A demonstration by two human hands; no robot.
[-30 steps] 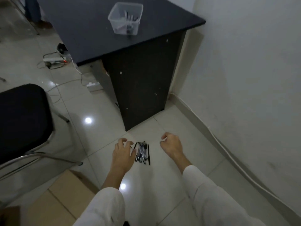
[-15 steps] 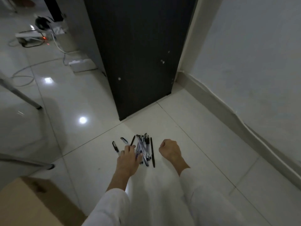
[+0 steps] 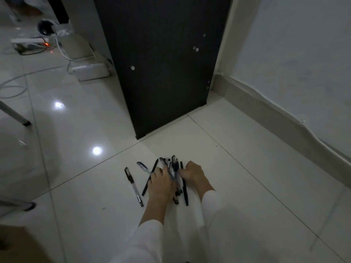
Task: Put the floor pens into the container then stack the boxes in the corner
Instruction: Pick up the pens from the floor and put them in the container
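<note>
A heap of several black and clear pens (image 3: 173,168) lies on the white floor tiles just in front of the dark desk side. My left hand (image 3: 160,182) lies over the heap's left part, fingers curled round some pens. My right hand (image 3: 192,172) grips the heap from the right, fingers curled in against the pens. One clear pen with a black cap (image 3: 133,186) lies apart to the left, and a black pen (image 3: 150,180) slants beside my left hand. The container and its desk top are out of view.
The dark desk panel (image 3: 163,69) stands straight ahead. A wall with a skirting board (image 3: 275,114) runs along the right. Power strips and cables (image 3: 30,42) lie at the back left. Chair legs (image 3: 17,116) stand at the left, and a cardboard box corner (image 3: 17,245) shows at the bottom left.
The view has dropped closer to the floor, so the desk top and container have left the frame. Both hands have closed in on the pen heap from either side.
</note>
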